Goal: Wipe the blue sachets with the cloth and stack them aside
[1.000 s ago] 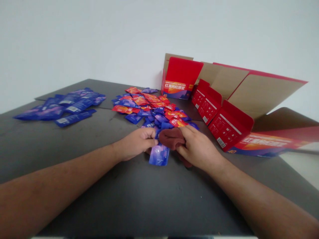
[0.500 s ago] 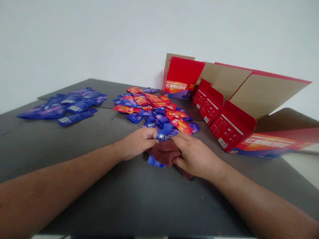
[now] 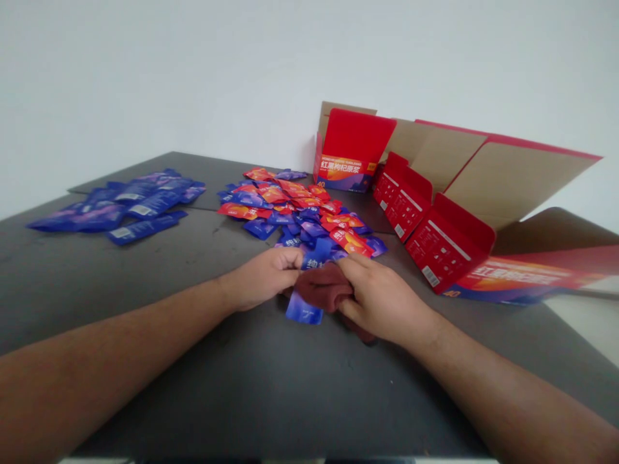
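Note:
Between my hands is a blue sachet (image 3: 305, 312), its top and bottom showing around a brown cloth. My left hand (image 3: 265, 277) is closed on the sachet's left edge, thumb toward the cloth. My right hand (image 3: 382, 296) grips the bunched brown cloth (image 3: 322, 287), which lies across the sachet's middle; one end of the cloth hangs below the fingers. Just beyond my hands is a mixed heap of red sachets (image 3: 349, 241) and blue sachets (image 3: 312, 230). The fingertips under the cloth are hidden.
At the left lies a separate pile of larger-looking blue sachets (image 3: 155, 201). On the right, open red cartons (image 3: 435, 248) with cardboard flaps stand along the grey table (image 3: 271, 393). Another carton (image 3: 345, 171) stands at the back by the white wall (image 3: 217, 77).
The cloth has shifted slightly up over the sachet, and more of the sachet's lower end and upper lettering shows. Both hands keep their hold.

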Action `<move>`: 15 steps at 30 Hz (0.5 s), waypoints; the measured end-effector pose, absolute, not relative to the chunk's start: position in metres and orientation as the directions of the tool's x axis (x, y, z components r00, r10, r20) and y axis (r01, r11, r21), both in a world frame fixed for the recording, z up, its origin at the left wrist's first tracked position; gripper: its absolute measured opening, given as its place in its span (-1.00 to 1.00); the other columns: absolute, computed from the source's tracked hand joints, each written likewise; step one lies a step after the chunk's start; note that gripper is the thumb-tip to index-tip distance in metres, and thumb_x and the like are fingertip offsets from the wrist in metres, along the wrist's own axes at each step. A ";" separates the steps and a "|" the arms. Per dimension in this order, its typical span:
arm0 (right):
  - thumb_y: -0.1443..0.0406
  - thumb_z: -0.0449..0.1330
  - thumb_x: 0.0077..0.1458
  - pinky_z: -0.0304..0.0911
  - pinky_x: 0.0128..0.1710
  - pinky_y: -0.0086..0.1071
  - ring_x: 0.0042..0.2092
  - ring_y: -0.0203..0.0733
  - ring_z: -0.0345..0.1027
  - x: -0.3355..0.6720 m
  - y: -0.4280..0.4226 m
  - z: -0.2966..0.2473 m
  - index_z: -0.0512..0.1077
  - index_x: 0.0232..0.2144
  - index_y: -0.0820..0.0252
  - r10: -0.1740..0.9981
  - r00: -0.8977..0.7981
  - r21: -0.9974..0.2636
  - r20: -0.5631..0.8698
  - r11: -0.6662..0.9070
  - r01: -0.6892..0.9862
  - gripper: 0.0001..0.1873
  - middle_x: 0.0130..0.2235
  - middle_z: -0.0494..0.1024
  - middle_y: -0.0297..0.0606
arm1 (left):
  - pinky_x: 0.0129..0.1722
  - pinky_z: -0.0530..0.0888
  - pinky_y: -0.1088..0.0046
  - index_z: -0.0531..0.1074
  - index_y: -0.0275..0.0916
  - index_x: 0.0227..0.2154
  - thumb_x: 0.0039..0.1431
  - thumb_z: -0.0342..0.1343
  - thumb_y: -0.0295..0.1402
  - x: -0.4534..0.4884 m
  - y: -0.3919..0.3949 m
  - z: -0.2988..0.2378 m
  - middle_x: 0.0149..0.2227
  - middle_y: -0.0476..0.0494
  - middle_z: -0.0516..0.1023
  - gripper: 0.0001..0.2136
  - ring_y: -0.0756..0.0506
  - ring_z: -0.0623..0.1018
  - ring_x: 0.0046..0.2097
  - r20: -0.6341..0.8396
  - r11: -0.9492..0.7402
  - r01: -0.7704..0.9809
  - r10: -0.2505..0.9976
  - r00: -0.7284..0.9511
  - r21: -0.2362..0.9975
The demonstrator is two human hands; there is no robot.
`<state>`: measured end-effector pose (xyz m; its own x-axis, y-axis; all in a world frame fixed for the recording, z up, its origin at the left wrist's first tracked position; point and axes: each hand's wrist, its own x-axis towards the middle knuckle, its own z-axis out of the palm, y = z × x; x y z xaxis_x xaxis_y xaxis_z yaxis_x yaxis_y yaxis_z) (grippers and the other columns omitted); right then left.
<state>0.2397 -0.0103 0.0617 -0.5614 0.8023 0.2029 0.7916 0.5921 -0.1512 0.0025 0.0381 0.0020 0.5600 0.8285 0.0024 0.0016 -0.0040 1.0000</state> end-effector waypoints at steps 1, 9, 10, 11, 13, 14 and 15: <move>0.33 0.17 0.16 0.28 -0.18 -0.25 -0.14 -0.07 0.41 0.240 -0.009 0.062 0.34 -0.22 0.13 0.834 -0.502 -0.154 0.231 0.541 0.827 -0.88 -0.16 0.51 -0.18 | -0.44 0.30 0.52 0.34 -0.25 -0.40 0.13 0.30 -0.32 0.003 0.038 0.002 -0.47 0.04 0.42 -0.78 0.04 0.38 -0.46 -0.004 0.003 0.002 0.830 0.557 1.000; 0.33 0.18 0.14 0.29 -0.16 -0.27 -0.14 -0.09 0.41 0.239 -0.010 0.061 0.34 -0.22 0.12 0.773 -0.605 -0.149 0.191 0.632 0.761 -0.87 -0.18 0.50 -0.23 | -0.43 0.30 0.51 0.37 -0.27 -0.39 0.16 0.31 -0.30 0.002 0.039 0.001 -0.42 -0.01 0.47 -0.78 0.03 0.41 -0.44 -0.004 -0.006 0.015 0.820 0.573 1.000; 0.32 0.18 0.15 0.28 -0.17 -0.27 -0.15 -0.08 0.41 0.239 -0.010 0.061 0.34 -0.22 0.12 0.789 -0.576 -0.144 0.212 0.608 0.781 -0.88 -0.18 0.50 -0.22 | -0.43 0.30 0.52 0.38 -0.26 -0.38 0.16 0.32 -0.29 0.002 0.039 0.001 -0.43 0.00 0.46 -0.78 0.04 0.40 -0.44 -0.010 0.002 0.015 0.821 0.571 1.000; 0.31 0.17 0.17 0.28 -0.18 -0.26 -0.15 -0.07 0.41 0.240 -0.009 0.061 0.34 -0.22 0.13 0.816 -0.528 -0.144 0.237 0.567 0.811 -0.89 -0.18 0.50 -0.20 | -0.44 0.29 0.52 0.37 -0.26 -0.38 0.16 0.32 -0.29 0.002 0.039 0.001 -0.45 0.01 0.45 -0.77 0.04 0.39 -0.46 -0.017 0.009 0.016 0.825 0.565 1.000; 0.30 0.14 0.19 0.28 -0.19 -0.24 -0.17 -0.06 0.41 0.240 -0.007 0.061 0.33 -0.23 0.14 0.855 -0.444 -0.157 0.268 0.494 0.855 -0.92 -0.20 0.50 -0.19 | -0.45 0.29 0.53 0.35 -0.25 -0.39 0.14 0.33 -0.29 0.002 0.039 0.001 -0.48 0.04 0.43 -0.76 0.05 0.37 -0.47 -0.018 0.009 0.020 0.834 0.552 1.000; 0.31 0.14 0.19 0.28 -0.19 -0.24 -0.18 -0.07 0.40 0.240 -0.007 0.061 0.33 -0.24 0.14 0.859 -0.437 -0.165 0.265 0.487 0.858 -0.92 -0.20 0.49 -0.19 | -0.45 0.28 0.53 0.34 -0.25 -0.41 0.13 0.33 -0.29 0.001 0.039 0.001 -0.48 0.04 0.42 -0.75 0.05 0.36 -0.48 -0.015 0.002 0.024 0.837 0.547 1.000; 0.32 0.15 0.18 0.28 -0.19 -0.25 -0.18 -0.08 0.40 0.240 -0.007 0.061 0.33 -0.24 0.14 0.851 -0.462 -0.169 0.250 0.509 0.844 -0.92 -0.21 0.49 -0.20 | -0.46 0.28 0.53 0.34 -0.25 -0.42 0.13 0.33 -0.29 0.001 0.039 0.001 -0.49 0.04 0.41 -0.74 0.05 0.36 -0.48 -0.009 -0.007 0.027 0.837 0.546 1.000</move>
